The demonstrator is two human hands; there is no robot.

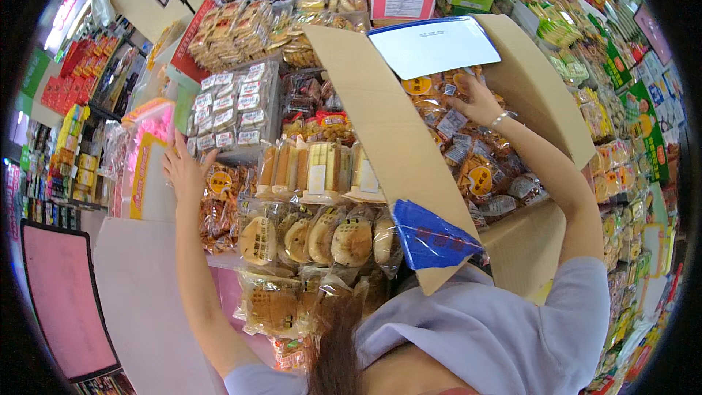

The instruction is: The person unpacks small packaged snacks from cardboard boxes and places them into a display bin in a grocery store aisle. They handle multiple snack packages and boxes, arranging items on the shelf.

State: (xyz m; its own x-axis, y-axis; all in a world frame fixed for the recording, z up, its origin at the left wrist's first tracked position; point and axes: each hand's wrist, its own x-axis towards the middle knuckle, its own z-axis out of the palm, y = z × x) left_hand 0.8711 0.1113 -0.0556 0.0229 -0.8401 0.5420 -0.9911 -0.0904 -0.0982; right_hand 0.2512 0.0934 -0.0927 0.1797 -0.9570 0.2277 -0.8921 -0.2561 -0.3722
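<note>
An open cardboard box (526,77) with its flaps spread stands at my right. Inside lie many small clear bags of orange-brown snacks (477,175) with round orange labels. My right hand (478,100) reaches into the box with fingers spread, touching the bags near its far end; whether it grips one I cannot tell. My left hand (185,167) is held with fingers apart at the left edge of the display, nothing in it. Just right of it sits a compartment of similar snack bags (220,206), beside and below a tray of white-labelled packets (230,104).
Bagged bread rolls (329,236) and packaged cakes (323,170) fill the rows before me. A long box flap (395,137), with torn blue tape (433,236) at its end, overhangs them. Red, pink (403,1) and green cartons stand behind. Packed snack shelves (609,153) line the right.
</note>
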